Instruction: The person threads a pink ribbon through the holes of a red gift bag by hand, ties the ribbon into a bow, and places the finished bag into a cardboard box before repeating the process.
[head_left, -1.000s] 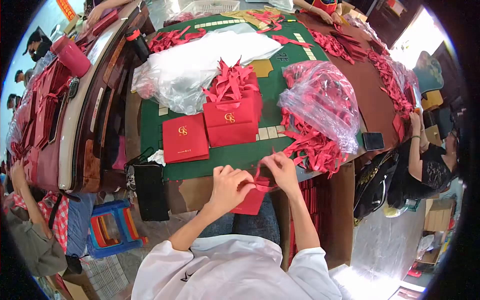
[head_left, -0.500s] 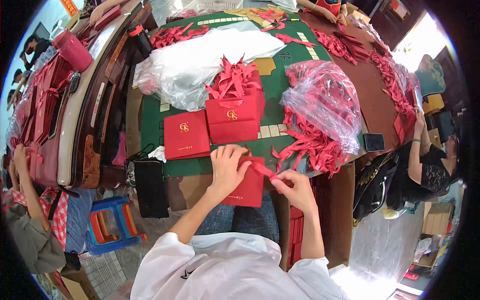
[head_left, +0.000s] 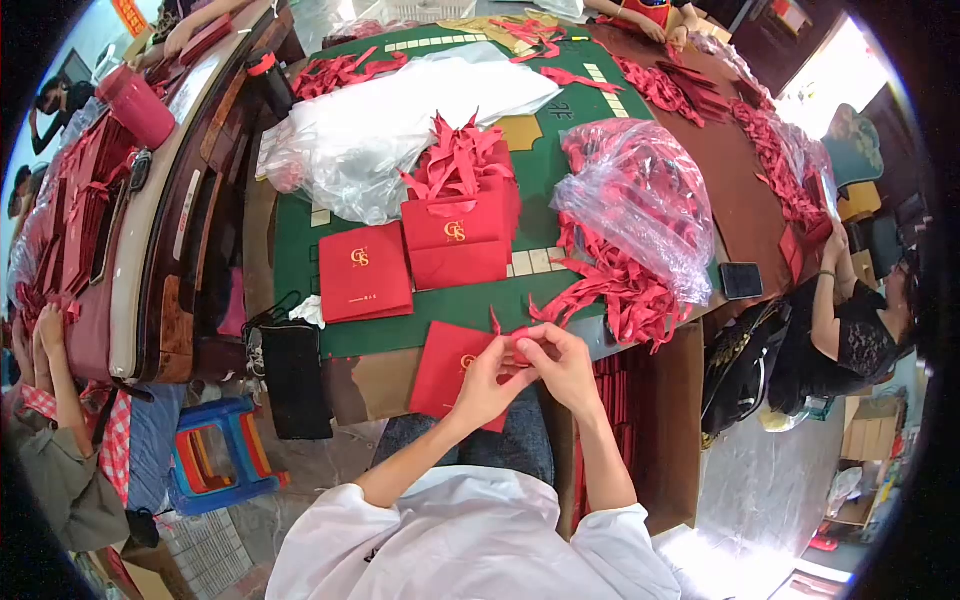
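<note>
A red paper gift bag (head_left: pixel 437 375) with gold lettering rests at the near table edge, over my lap, partly hidden by my left hand (head_left: pixel 488 385). My left thumb and fingers are pinched together on a red ribbon (head_left: pixel 496 322), whose tip sticks up above them. Close against it, my right hand (head_left: pixel 562 368) also pinches the ribbon; the fingers hide most of it. Just beyond lie a flat red bag (head_left: pixel 365 275) and a stack of red bags (head_left: pixel 456 245) with ribbons heaped on top.
A clear plastic bag of red ribbons (head_left: pixel 640 210) spills onto the green table (head_left: pixel 300 335). White plastic sheeting (head_left: pixel 400 120) lies behind. A phone (head_left: pixel 741 281) is at right, a black pouch (head_left: pixel 300 385) hangs at left. Co-workers sit on both sides; a blue stool (head_left: pixel 225 455) stands left.
My hands have come together at the ribbon, my left moving right and down off the bag's top. The gift bag has shifted left and now tilts.
</note>
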